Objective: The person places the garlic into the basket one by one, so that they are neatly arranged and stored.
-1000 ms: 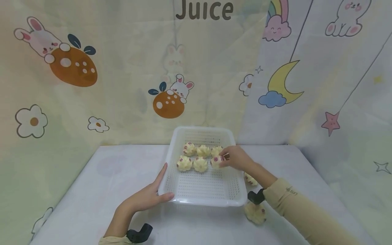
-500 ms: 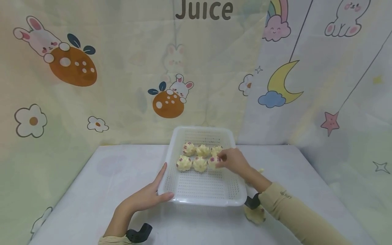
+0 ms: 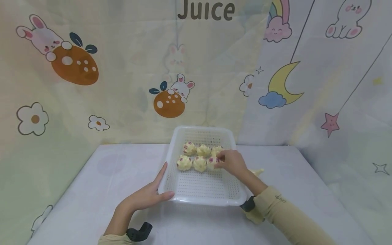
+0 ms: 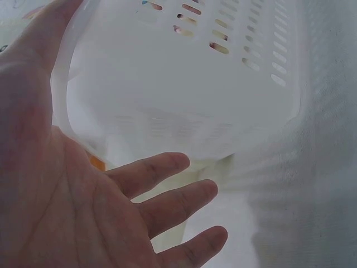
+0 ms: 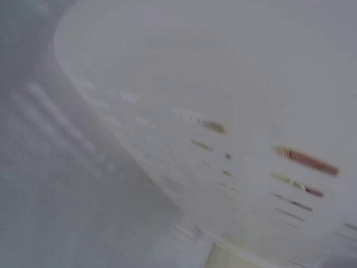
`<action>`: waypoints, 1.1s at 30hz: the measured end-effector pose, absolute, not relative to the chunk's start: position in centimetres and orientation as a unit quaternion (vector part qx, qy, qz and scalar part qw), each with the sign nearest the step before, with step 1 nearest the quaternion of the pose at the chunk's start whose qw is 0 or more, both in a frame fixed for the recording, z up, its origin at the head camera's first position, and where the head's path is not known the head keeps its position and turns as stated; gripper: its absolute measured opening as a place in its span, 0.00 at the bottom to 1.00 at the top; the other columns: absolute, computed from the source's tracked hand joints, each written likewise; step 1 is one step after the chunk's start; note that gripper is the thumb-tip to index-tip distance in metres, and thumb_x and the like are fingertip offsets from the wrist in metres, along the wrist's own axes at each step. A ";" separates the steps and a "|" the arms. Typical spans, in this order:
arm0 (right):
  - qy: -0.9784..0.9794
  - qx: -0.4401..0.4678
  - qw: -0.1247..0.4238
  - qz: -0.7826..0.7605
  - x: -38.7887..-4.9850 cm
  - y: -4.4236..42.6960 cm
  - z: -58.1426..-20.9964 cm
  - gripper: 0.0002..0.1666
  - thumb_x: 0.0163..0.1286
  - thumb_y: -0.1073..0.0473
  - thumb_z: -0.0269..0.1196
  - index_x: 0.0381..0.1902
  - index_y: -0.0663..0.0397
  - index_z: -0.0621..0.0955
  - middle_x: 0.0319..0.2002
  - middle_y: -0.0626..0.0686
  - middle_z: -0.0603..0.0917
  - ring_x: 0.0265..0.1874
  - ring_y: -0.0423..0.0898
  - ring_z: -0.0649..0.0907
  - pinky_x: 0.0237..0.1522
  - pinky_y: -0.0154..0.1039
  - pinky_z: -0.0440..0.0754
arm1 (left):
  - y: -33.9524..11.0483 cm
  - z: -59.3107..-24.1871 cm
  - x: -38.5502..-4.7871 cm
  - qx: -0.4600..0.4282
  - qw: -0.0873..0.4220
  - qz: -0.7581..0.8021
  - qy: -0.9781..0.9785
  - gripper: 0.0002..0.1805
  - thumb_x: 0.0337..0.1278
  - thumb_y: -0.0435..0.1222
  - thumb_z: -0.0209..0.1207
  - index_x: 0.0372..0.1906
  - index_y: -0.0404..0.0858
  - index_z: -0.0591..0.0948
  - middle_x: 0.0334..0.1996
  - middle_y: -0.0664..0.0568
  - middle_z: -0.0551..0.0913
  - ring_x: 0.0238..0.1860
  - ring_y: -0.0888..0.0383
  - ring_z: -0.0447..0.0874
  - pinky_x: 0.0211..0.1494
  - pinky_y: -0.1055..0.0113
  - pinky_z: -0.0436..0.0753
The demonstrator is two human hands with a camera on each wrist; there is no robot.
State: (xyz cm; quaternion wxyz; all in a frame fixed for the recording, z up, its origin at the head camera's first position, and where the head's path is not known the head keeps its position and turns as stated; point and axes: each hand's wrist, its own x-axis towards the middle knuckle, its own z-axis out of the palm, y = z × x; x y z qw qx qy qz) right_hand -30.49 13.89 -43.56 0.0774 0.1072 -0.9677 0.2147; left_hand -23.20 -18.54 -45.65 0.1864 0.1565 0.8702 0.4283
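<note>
A white plastic basket (image 3: 202, 195) holds several pale yellow, lobed pieces with purple marks, set in two rows. My left hand (image 3: 145, 194) rests against its near left corner, thumb on the front rim and index finger along the left rim. In the left wrist view, the other fingers (image 4: 178, 204) of the left hand spread beside the basket wall (image 4: 167, 84). My right hand (image 3: 233, 163) reaches over the right rim and pinches one lobed piece (image 3: 212, 162) at the right end of the nearer row. Its fingers partly cover this piece. The right wrist view shows only the basket's outer wall (image 5: 167, 72).
More yellow pieces lie on the white table (image 3: 122, 170) right of the basket: one piece (image 3: 256, 172) partly behind the right forearm, another piece (image 3: 255, 216) by the cuff. A printed cloth (image 3: 122, 68) hangs behind the table.
My right hand has shifted slightly left with its piece, which now sits closer to the middle one of its row. The left hand and the basket keep their places.
</note>
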 end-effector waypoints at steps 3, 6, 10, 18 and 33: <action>-0.967 0.116 0.073 0.214 -30.4 13.9 -43.5 0.18 0.46 0.51 0.76 0.16 0.48 0.75 0.17 0.44 0.75 0.19 0.40 0.69 0.26 0.34 0.63 | -18.4 -45.6 -23.2 0.154 0.187 0.428 0.871 0.56 0.55 0.55 0.60 0.74 0.61 0.31 0.75 0.43 0.49 0.71 0.42 0.58 0.67 0.40 0.62; -0.967 0.117 0.069 0.216 -30.3 13.9 -43.3 0.19 0.46 0.52 0.76 0.16 0.48 0.74 0.17 0.43 0.73 0.18 0.40 0.68 0.24 0.33 0.62 | -18.4 -45.6 -23.2 0.154 0.187 0.428 0.871 0.56 0.54 0.56 0.61 0.74 0.61 0.31 0.75 0.43 0.49 0.71 0.42 0.58 0.67 0.40 0.62; -0.972 0.113 0.061 0.198 -30.4 13.8 -43.3 0.18 0.46 0.52 0.76 0.16 0.47 0.75 0.16 0.44 0.73 0.17 0.39 0.67 0.23 0.33 0.61 | -18.4 -45.7 -23.3 0.156 0.185 0.424 0.873 0.56 0.54 0.56 0.60 0.74 0.62 0.30 0.76 0.43 0.48 0.72 0.42 0.57 0.67 0.40 0.62; -0.980 0.097 0.050 0.166 -30.5 13.3 -43.4 0.12 0.45 0.50 0.76 0.23 0.46 0.83 0.26 0.44 0.84 0.21 0.40 0.74 0.27 0.35 0.71 | -18.6 -45.8 -23.3 0.160 0.184 0.426 0.871 0.56 0.54 0.56 0.60 0.74 0.62 0.30 0.75 0.41 0.51 0.70 0.43 0.61 0.65 0.42 0.64; -0.983 0.111 0.063 0.129 -30.1 13.0 -43.0 0.09 0.48 0.53 0.74 0.28 0.45 0.86 0.30 0.45 0.87 0.25 0.42 0.78 0.30 0.39 0.75 | -18.7 -45.6 -23.1 0.163 0.185 0.423 0.872 0.56 0.56 0.56 0.59 0.74 0.62 0.29 0.75 0.39 0.49 0.70 0.39 0.59 0.65 0.39 0.63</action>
